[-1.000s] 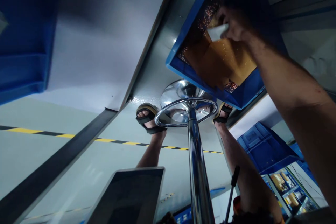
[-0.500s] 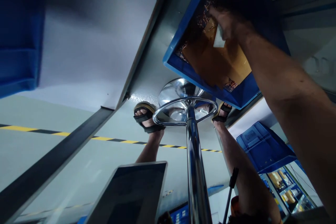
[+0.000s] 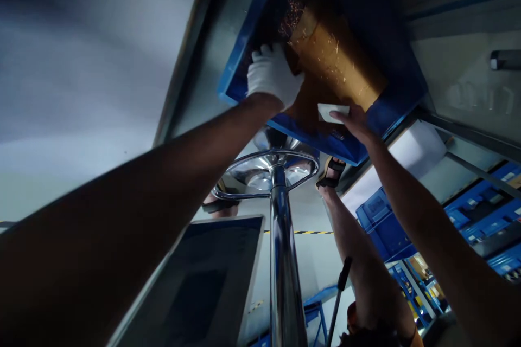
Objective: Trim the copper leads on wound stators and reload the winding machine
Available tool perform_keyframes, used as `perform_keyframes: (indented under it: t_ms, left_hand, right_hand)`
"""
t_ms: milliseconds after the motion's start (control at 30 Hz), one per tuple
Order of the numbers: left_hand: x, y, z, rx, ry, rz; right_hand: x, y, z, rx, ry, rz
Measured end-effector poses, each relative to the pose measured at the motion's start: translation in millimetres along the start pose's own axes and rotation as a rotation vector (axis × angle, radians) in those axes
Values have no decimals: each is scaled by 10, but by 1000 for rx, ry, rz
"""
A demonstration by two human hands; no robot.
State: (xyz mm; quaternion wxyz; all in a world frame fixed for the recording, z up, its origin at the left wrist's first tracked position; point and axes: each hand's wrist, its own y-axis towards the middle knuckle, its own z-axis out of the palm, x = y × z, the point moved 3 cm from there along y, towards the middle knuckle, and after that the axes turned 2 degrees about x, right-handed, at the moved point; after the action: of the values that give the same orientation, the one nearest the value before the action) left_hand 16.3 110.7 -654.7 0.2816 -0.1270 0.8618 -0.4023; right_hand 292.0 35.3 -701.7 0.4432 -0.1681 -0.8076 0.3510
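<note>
Since the earlier frame, the gloved left hand [image 3: 273, 73] has come in over the blue bin [image 3: 238, 59]. The right hand [image 3: 355, 122] has shifted from deep in the bin to its near side, and the blue tray at the view's left edge has gone out of sight.

Right hand: bare, closed on a small white piece [image 3: 328, 111], thumb on its face. Piece is over the near part of the bin; long axis runs roughly left to right, free end pointing left, toward the gloved hand. Left hand: fingers partly spread, palm down, at the bin's left side; cannot tell whether it grips anything.

In the bin: a creased brown sheet [image 3: 337, 54], long axis slanting from upper left to lower right, coppery bits [image 3: 291, 13] near its upper left corner. More loose bits scattered on the sheet.

Bin walls rise around both hands; the left forearm crosses the near rim. Some open room between the hands, above darker brown material. Dark blue interior beyond the sheet, to the right.

Near side: chrome pole [image 3: 280, 227] with foot ring [image 3: 315, 165] and round base, just below the rim as seen. Dark framed panel [image 3: 203, 282] left of the pole, black-handled lever [image 3: 340, 287] right of it. Sandaled foot [image 3: 331, 172] near the bin's lower corner. Second blue bin [image 3: 386, 227] farther right, partly behind the right forearm.
</note>
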Motion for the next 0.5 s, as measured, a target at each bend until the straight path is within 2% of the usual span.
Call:
perform_keyframes:
  t_ms: [67,133,267,367,500]
  left_hand:
    - [-169,350,62,-35,51,-58]
    - [-205,540,145,-63,67,-96]
    - [-83,602,232,-105,79,-155]
    - [15,574,246,-67,59,-180]
    - [102,599,337,26,60,-135]
  right_hand:
    - [-179,-268,201,-90,36,18]
    - [-317,-566,439,-183,57,42]
    - [-456,-987,838,-367,-3,97]
    - [-467,-993,980,-485,-69,136]
    - [-446,-870,1031,-590,-121,157]
